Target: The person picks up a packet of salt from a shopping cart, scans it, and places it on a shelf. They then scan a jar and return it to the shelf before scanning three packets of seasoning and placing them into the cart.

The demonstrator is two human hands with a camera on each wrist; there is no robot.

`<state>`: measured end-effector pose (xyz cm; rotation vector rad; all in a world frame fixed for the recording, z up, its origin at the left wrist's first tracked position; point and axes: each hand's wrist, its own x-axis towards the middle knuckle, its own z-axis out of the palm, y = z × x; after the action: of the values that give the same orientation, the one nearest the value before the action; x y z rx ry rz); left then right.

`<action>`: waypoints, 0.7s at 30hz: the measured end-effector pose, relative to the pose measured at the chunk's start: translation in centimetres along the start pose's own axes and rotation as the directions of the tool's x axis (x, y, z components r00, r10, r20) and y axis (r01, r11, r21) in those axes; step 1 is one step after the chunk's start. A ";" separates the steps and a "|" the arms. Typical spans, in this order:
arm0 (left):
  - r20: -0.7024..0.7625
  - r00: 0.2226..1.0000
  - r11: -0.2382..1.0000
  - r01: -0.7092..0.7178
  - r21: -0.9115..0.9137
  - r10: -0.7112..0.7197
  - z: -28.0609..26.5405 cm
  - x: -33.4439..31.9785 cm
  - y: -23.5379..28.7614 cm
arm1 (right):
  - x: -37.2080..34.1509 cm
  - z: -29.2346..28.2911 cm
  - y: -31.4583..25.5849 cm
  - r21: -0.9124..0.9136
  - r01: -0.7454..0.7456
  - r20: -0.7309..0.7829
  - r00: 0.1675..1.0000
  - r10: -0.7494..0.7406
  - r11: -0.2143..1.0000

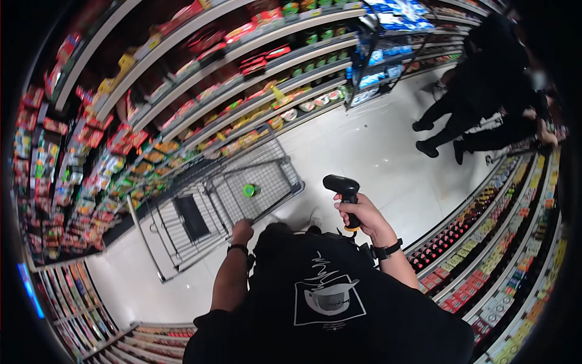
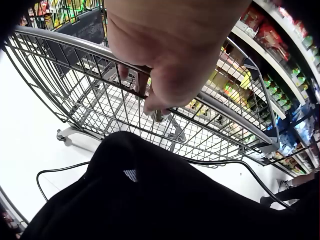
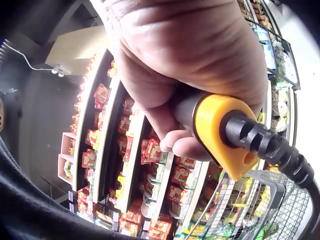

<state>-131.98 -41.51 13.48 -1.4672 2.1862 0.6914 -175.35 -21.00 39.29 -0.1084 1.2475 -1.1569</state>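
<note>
My left hand [image 1: 243, 232] grips the side rim of a wire shopping cart [image 2: 65, 41], and in the left wrist view its fingertips hang over the rim against the mesh. A green-topped container [image 1: 249, 190] stands inside the cart basket. My right hand [image 1: 367, 215] is wrapped around the handle of a black barcode scanner [image 1: 342, 184], held up in front of the body. From the right wrist view, the yellow end [image 3: 215, 117] of the scanner handle and its thick black cable [image 3: 272, 147] show below the palm; the scanner's head is hidden there.
Shelves of packaged food [image 1: 230, 82] curve along the far and left side, behind the cart. More shelves [image 1: 467, 276] of small boxes and bottles line the right. People in dark clothes [image 1: 479, 91] stand in the aisle at upper right. White floor [image 1: 351, 139] lies between.
</note>
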 end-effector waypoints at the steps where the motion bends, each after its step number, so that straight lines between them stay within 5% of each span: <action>1: -0.044 0.998 0.997 -0.045 -0.064 0.043 -0.6 -0.5 0.5 | 0.0 0.0 -0.1 -0.016 -0.007 0.012 1.000 0.008 1.000; 5: -0.052 0.998 0.959 -0.057 -0.278 0.044 -1.1 -1.1 -0.7 | 0.7 1.0 -0.8 -0.098 -0.053 0.029 0.998 0.057 0.994; 6: -0.067 0.993 0.983 -0.105 -0.153 0.096 -0.2 -0.9 -2.2 | 1.1 1.3 -1.0 -0.114 -0.057 0.031 0.998 0.061 0.992; 10: -0.032 0.994 0.988 0.108 0.109 -0.105 -0.6 -4.2 -4.5 | 2.1 3.4 -2.4 -0.167 -0.050 0.002 0.999 0.051 0.985; 14: 0.063 0.967 0.967 0.243 0.071 -0.248 -0.6 -4.3 -3.9 | 2.4 5.2 -3.7 -0.194 -0.062 -0.007 0.998 0.062 0.979; 21: 0.135 0.951 0.958 0.285 -0.036 -0.278 -3.7 -4.3 -2.8 | 4.7 6.7 -5.5 -0.221 -0.109 -0.067 0.993 0.096 0.969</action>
<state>-128.11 -41.58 18.48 -1.6712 1.8263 0.7277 -174.14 -30.41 42.14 -0.1789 1.4154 -0.9328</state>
